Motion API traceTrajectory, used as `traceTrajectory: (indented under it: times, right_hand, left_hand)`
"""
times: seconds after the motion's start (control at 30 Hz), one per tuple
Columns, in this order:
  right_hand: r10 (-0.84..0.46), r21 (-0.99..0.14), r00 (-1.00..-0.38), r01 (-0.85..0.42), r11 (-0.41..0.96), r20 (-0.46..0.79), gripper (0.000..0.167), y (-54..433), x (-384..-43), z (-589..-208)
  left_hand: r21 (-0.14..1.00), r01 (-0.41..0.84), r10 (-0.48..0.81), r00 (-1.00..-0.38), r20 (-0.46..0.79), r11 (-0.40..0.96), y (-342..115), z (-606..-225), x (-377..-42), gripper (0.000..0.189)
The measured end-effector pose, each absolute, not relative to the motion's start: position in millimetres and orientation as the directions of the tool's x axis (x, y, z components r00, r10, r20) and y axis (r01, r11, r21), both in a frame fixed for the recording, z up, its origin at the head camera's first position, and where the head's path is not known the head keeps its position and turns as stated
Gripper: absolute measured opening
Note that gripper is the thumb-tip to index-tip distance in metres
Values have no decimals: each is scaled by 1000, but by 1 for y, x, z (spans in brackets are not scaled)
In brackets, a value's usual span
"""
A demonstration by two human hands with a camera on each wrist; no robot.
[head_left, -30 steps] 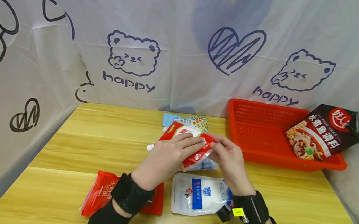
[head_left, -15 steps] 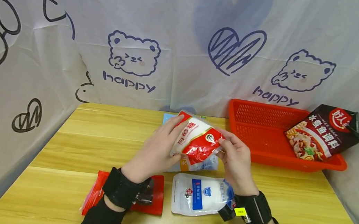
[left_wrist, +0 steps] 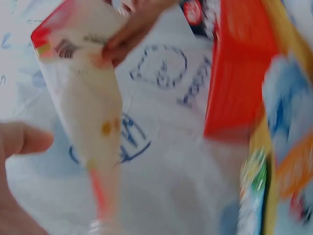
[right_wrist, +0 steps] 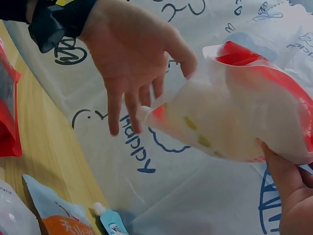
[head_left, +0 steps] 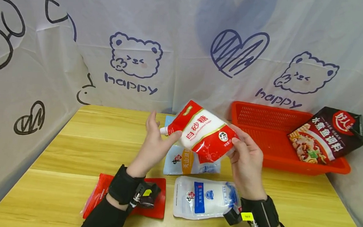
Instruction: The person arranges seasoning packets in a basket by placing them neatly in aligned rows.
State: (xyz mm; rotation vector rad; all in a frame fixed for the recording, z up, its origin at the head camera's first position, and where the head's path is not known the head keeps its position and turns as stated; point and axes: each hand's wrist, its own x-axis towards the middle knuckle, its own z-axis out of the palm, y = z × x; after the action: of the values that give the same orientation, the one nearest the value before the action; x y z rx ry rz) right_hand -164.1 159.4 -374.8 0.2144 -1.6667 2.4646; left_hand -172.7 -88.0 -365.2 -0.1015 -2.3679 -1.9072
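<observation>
A red and white sugar pouch with a white spout is held tilted above the table. My right hand pinches its lower right end between thumb and fingers. Beside the spout end, my left hand has its fingers spread and straight; in the right wrist view its palm faces the pouch without gripping it. Whether the left thumb touches the pouch edge I cannot tell. Beneath lies a light blue and orange salt pouch, partly covered. Nearer me is a white and blue salt pouch.
At the back right stands a red plastic basket with a dark seasoning packet leaning in it. A red packet lies under my left wrist on the wooden table. A printed cloth hangs behind.
The sugar pouch has turned its printed front to the head camera and risen slightly. My left hand has left the pouch's face and moved left, fingers spreading; my right hand keeps its pinch.
</observation>
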Motion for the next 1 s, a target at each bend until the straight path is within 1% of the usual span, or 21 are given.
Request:
traceTrajectory:
  times: [0.07,0.13,0.17,0.23,0.3,0.37,0.4,0.47,0.57,0.63,0.8,0.9,1.0]
  right_hand:
    - [57,-895,-972,-231,-381,227,40,159,-163,-373]
    - [61,-882,-967,-250,-399,246,40,159,-163,-372]
    - [63,-876,-965,-259,-407,256,39,159,-162,-372]
    - [67,-865,-960,-274,-421,272,38,158,-162,-372]
    - [68,-856,-956,-285,-431,284,37,158,-162,-372]
    - [62,-853,-955,-286,-437,289,37,158,-162,-373]
    - [55,-852,-956,-283,-441,289,37,158,-161,-373]
    - [34,-859,-957,-274,-433,288,38,157,-161,-374]
    - [-5,-879,-961,-252,-405,278,41,157,-161,-376]
    - [-32,-899,-963,-239,-366,269,41,156,-162,-377]
    - [-69,-943,-975,-182,-279,209,37,152,-164,-380]
    - [-78,-956,-982,-147,-254,172,37,150,-165,-382]
    - [-86,-961,-984,-133,-242,158,38,150,-165,-382]
  left_hand:
    - [996,68,-33,-997,70,64,-84,-366,-173,104]
    - [996,29,-17,-999,28,-80,-80,-367,-173,105]
    - [990,11,9,-1000,12,-139,-78,-368,-173,102]
    - [973,-32,79,-997,-14,-230,-75,-369,-172,92]
    - [956,-72,147,-989,-30,-285,-73,-370,-172,75]
    - [948,-85,185,-982,-28,-307,-73,-371,-171,59]
    - [942,-83,191,-981,-21,-325,-73,-371,-171,54]
    - [932,-62,182,-983,4,-356,-74,-371,-170,48]
    - [923,-14,138,-989,43,-384,-75,-370,-168,46]
    - [915,12,92,-994,54,-404,-76,-369,-168,46]
    - [898,40,-29,-999,31,-438,-76,-368,-169,59]
    - [898,43,-57,-998,20,-438,-76,-369,-169,62]
    - [899,58,-67,-997,32,-433,-76,-369,-169,60]
